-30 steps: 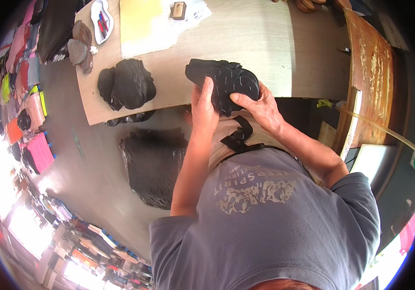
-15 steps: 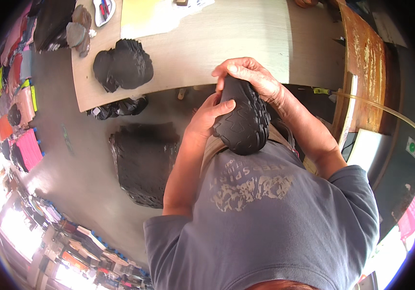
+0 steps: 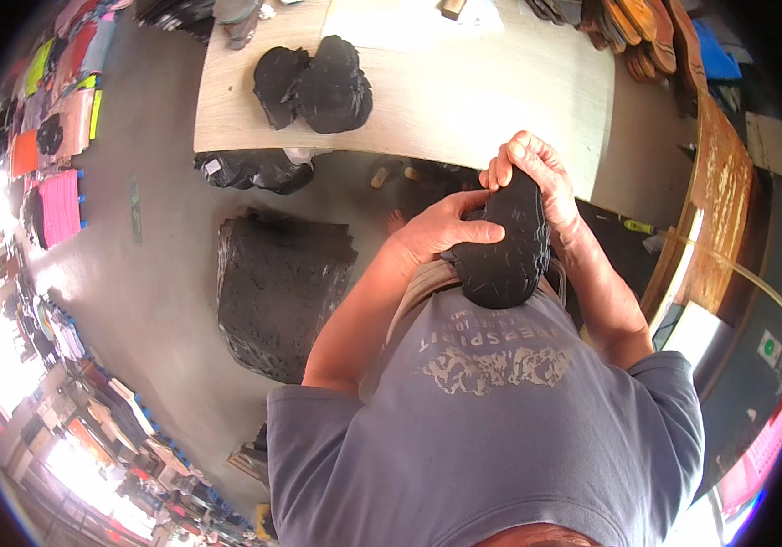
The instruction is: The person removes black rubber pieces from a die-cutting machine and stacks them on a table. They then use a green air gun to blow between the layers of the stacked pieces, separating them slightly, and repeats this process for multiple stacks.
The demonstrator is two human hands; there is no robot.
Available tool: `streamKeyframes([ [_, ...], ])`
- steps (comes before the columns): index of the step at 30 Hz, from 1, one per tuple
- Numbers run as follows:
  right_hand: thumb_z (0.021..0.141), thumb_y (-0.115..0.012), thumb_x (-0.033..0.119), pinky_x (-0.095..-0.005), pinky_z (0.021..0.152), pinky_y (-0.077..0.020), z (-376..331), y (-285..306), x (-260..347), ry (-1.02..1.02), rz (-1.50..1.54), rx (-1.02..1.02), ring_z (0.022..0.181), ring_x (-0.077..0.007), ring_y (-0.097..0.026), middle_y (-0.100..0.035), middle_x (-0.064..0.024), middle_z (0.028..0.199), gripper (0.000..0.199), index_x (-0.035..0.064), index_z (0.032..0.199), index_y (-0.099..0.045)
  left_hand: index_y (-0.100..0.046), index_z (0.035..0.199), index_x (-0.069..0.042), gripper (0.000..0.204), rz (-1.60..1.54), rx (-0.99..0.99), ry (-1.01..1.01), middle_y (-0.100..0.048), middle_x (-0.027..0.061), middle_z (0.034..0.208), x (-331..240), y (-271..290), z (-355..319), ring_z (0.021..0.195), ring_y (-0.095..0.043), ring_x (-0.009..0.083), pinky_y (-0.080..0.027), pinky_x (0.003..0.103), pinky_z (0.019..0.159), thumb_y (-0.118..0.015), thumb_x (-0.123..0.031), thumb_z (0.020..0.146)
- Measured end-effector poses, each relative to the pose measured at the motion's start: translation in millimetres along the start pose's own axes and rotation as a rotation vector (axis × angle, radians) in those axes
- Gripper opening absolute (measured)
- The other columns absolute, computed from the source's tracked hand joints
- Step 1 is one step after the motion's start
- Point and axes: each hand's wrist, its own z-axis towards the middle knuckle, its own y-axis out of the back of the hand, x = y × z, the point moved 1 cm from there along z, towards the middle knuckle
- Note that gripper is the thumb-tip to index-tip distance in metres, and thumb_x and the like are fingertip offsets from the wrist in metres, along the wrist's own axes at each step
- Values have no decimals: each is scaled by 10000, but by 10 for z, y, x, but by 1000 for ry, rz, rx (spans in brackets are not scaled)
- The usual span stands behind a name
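Observation:
A stack of black shoe soles is held upright in front of my body, its broad rounded end down near my shirt. My left hand grips it from the left side, the thumb lying across the face of the front sole. At the narrow upper end, my right hand is closed, fingertips pinching the edge while the palm lies along the right side. Layered edges show along the stack's right side. On the table, toward the left, lies a pile of similar black soles.
A large black block of stacked sheets stands on the floor at left. Black plastic bags sit under the table edge. Brown sole-shaped pieces lie at the far right, near a worn wooden board. Shelves of coloured materials line the left.
The view has shifted, with the table now further up. The stack's front face now looks flatter, and my right fingers have curled tighter at its top end. My left hand still grips the side.

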Motion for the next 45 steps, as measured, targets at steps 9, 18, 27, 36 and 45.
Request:
streamKeyframes([
  [9, 1003, -635, 406, -429, 1036, -508, -34, 1792, 128, 78, -1606, -118, 1218, -351, -633, -675, -196, 1274, 464, 58, 1310, -660, -562, 1357, 36, 638, -276, 12, -323, -689, 119, 1226, 127, 286, -177, 1110, -677, 218, -530, 358, 1007, -834, -225, 841],
  [18, 818, -764, 383, -466, 821, -607, -1095, 3668, 649, -938, -2360, -66, 912, -383, -755, -752, -248, 956, 428, -29, 933, -765, -544, 1400, -20, 456, -551, -19, -683, -660, 139, 1321, 293, 670, -508, 1192, -658, 286, -518, 451, 1060, -630, -233, 1005],
  [27, 836, -793, 247, -305, 589, -537, -854, 1789, 662, -769, -1362, -100, 607, -153, -624, -637, -50, 672, 265, 1, 812, -699, -551, 1400, -29, 405, -454, -208, -868, -661, 92, 1327, 769, 1318, -951, 1210, -652, 242, -522, 429, 1053, -592, -225, 1048],
  [36, 961, -673, 159, -352, 764, -551, -730, -534, 662, -316, -1430, 221, 783, -171, -680, -718, -119, 831, 290, -32, 1178, -654, -492, 1441, 45, 667, 31, -978, -1086, -560, 187, 1443, 528, 1284, -1636, 1368, -512, 281, -365, 415, 1181, -671, -143, 826],
  [45, 951, -749, 175, -341, 751, -546, -707, -1000, 504, -42, -1502, 279, 778, -199, -675, -727, -167, 883, 303, -3, 1182, -667, -630, 1323, -77, 438, -761, -389, -1329, -662, 103, 1341, 354, 1254, -1774, 1244, -621, 308, -460, 506, 1106, -563, -412, 1050],
])
